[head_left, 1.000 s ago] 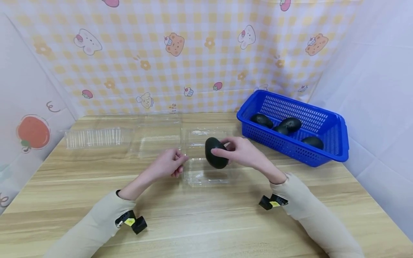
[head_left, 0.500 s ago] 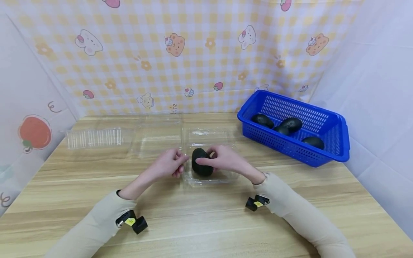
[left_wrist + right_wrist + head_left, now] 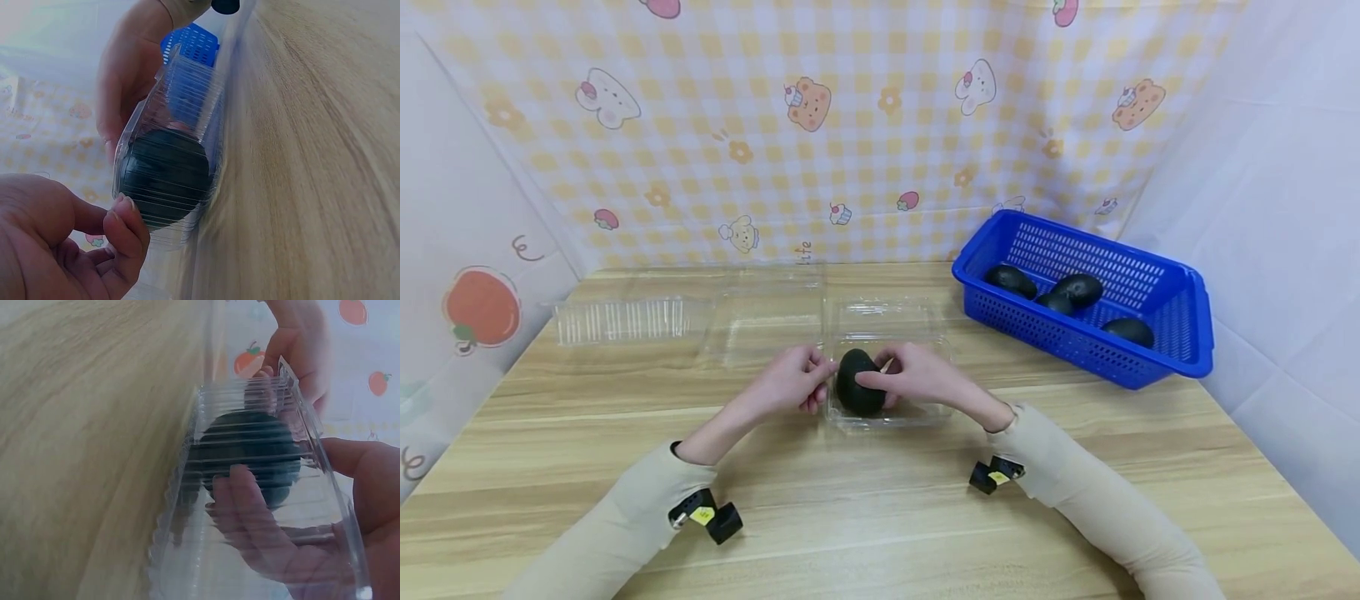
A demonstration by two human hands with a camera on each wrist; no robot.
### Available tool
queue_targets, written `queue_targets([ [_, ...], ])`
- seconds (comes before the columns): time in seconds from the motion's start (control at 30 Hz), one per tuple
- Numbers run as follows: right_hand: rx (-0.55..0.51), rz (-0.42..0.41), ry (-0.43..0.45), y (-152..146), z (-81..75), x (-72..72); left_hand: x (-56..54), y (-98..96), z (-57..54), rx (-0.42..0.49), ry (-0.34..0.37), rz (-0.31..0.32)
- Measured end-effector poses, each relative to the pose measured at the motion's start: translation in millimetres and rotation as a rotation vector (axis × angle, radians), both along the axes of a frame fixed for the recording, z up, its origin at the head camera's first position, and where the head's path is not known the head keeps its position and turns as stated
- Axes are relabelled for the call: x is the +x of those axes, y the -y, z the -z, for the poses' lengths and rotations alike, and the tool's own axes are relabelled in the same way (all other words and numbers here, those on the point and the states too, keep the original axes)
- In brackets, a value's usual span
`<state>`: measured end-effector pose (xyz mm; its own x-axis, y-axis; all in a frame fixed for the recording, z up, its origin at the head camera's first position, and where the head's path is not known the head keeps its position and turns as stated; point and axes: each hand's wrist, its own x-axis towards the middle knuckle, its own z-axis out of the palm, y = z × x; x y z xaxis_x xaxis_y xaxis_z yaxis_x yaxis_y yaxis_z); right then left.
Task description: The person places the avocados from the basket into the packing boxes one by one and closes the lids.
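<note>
My right hand (image 3: 917,375) reaches into a clear plastic clamshell container (image 3: 891,422) and holds a dark avocado (image 3: 856,392) at its left end, thumb on the near side. Through the ribbed wall in the right wrist view, the fingers (image 3: 247,494) lie against the avocado (image 3: 250,440). At the container's left edge, my left hand (image 3: 793,379) pinches the rim between thumb and curled fingers. The left wrist view has the avocado (image 3: 165,175) low inside the container, right behind the left fingertips (image 3: 125,206).
A blue perforated basket (image 3: 1075,346) with several avocados (image 3: 1078,289) stands at the back right. Further clear plastic packaging (image 3: 617,322) lies at the back left of the wooden table (image 3: 880,517). A checked cloth (image 3: 880,142) hangs behind.
My right hand has carried the avocado left and down from above the container into its left end. My left hand has stayed at the rim.
</note>
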<state>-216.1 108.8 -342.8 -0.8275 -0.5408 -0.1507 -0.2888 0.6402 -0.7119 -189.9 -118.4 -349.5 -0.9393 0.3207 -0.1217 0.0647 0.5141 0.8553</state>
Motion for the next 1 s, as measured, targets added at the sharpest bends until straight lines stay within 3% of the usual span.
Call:
queue_targets([
  [0.37, -0.063, 0.002, -0.059, -13.5, -13.0, 0.5, 0.1, 0.1, 1.4, 0.005, -0.01, 0.001],
  [0.63, -0.062, 0.009, -0.273, -36.3, -35.8, -3.7, 1.2, 1.2, 0.8, 0.012, -0.009, 0.001],
  [1.0, -0.007, 0.112, -0.365, -81.1, -62.4, -16.4, 2.2, 2.0, 1.2, 0.0, -0.024, 0.008],
])
